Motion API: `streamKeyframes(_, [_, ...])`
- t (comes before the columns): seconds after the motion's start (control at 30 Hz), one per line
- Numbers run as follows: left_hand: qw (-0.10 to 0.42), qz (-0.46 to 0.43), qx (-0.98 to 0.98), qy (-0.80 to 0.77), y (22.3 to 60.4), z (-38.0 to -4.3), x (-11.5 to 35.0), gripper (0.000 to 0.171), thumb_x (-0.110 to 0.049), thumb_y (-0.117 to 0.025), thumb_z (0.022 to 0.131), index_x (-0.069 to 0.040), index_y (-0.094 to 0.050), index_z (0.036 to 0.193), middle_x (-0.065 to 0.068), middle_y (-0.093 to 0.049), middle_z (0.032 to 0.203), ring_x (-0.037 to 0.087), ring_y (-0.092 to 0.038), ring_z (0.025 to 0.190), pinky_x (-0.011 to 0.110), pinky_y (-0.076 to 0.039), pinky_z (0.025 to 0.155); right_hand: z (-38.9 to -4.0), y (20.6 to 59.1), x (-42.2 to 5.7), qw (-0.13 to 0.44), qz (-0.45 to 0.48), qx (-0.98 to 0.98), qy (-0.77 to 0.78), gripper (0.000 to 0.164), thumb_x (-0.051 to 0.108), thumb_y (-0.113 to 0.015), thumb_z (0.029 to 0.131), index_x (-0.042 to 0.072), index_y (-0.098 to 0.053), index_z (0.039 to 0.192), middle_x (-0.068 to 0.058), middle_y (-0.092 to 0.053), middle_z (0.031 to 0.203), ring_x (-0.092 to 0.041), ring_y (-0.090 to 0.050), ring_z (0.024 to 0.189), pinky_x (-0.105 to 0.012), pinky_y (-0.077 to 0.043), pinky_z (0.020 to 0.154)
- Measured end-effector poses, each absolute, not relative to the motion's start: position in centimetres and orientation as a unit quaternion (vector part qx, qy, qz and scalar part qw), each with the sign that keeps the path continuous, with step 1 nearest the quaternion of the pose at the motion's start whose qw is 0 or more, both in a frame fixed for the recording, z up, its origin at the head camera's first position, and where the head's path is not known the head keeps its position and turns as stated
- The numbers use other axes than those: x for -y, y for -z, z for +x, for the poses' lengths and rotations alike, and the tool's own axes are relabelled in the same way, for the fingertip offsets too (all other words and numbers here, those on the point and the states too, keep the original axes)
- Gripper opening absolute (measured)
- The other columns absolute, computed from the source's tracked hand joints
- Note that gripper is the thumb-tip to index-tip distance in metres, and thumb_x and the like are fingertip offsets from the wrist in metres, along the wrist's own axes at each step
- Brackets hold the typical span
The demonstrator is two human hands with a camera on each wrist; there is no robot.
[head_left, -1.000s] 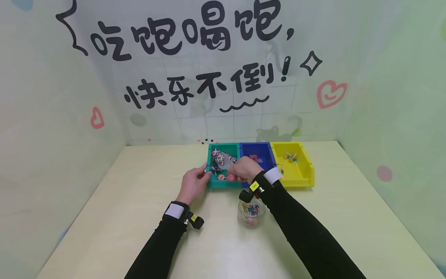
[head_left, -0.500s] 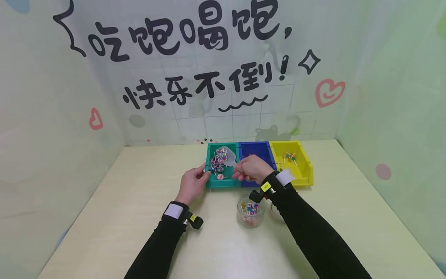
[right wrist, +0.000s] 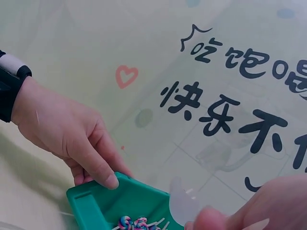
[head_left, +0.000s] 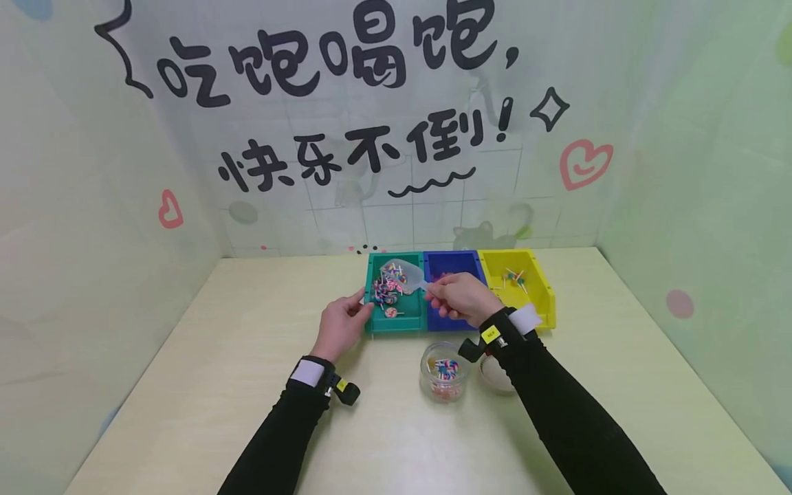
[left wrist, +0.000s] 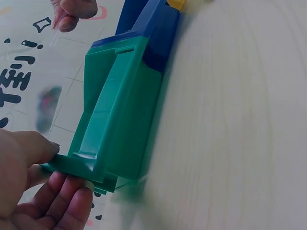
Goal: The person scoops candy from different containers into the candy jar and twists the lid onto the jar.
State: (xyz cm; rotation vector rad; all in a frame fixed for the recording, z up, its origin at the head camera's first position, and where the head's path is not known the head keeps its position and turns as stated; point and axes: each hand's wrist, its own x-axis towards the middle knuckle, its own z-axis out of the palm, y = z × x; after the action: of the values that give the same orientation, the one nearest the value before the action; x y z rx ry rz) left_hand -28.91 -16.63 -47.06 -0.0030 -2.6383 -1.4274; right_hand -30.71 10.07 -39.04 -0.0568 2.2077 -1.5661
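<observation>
Facing a printed wall (head_left: 278,230), works over a wood-toned tabletop (head_left: 185,385). With the left hand (head_left: 342,326), clamps the side rim of the teal bin (head_left: 396,325) between thumb and fingers. With the right hand (head_left: 463,297), pinches the handle of a translucent scoop (head_left: 413,276), bowl pointing leftward from the fingertips, over the lollipops (head_left: 385,293) in that bin. Cannot tell lollipops in the bowl from lollipops seen through it. Has the blue bin (head_left: 450,259) under the right hand, the yellow bin (head_left: 547,292) to its right, and bodyward of it an uncovered clear jar (head_left: 428,386), with a round lid-like disc (head_left: 497,379) beside the right sleeve (head_left: 569,426). Seems to be at the scooping step; calls next for gathering from the heap left of the scoop, then lifting level, with the left hand bracing.
</observation>
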Motion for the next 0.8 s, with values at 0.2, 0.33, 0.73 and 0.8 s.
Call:
streamKeyframes(0.2, [0.066,0.002,0.877,0.476,47.0,-28.9,16.6,0.052,-0.026,-0.072,0.108,-0.012,-0.06,0.157,0.014,-0.073,0.11,0.025,-0.061,0.097,0.029,-0.049,0.076,-30.3,39.0,-10.9,0.205,-0.025,-0.786,0.583,0.037,0.03,-0.057,0.116,-0.004,-0.073,0.12,-0.004,-0.064,0.086,-0.007,-0.05,0.062,-0.015,-0.041,0.053])
streamKeyframes(0.33, [0.066,0.002,0.879,0.472,47.1,-29.0,16.7,0.052,-0.027,-0.072,0.108,-0.013,-0.061,0.156,0.013,-0.071,0.11,0.026,-0.06,0.099,0.03,-0.049,0.078,-30.4,39.1,-11.6,0.192,-0.034,-0.787,0.585,0.042,0.033,-0.056,0.116,-0.006,-0.072,0.12,-0.004,-0.068,0.089,-0.006,-0.048,0.061,-0.015,-0.039,0.052])
streamKeyframes(0.73, [0.131,0.023,0.868,0.478,45.6,-28.5,16.4,0.052,-0.034,-0.074,0.106,-0.006,-0.067,0.15,0.015,-0.067,0.117,0.028,-0.063,0.106,0.031,-0.051,0.082,-28.7,37.6,-14.1,0.146,-0.059,-0.807,0.569,0.041,0.043,-0.055,0.115,0.005,-0.064,0.1,0.002,-0.05,0.074,-0.011,-0.049,0.062,-0.02,-0.04,0.053])
streamKeyframes(0.8, [0.142,0.019,0.863,0.484,45.3,-28.3,16.3,0.05,-0.034,-0.074,0.106,-0.007,-0.068,0.149,0.014,-0.067,0.117,0.028,-0.063,0.106,0.032,-0.051,0.083,-28.4,37.3,-14.5,0.137,-0.057,-0.812,0.565,0.042,0.044,-0.056,0.115,0.006,-0.064,0.1,0.002,-0.05,0.074,-0.011,-0.049,0.062,-0.02,-0.041,0.053])
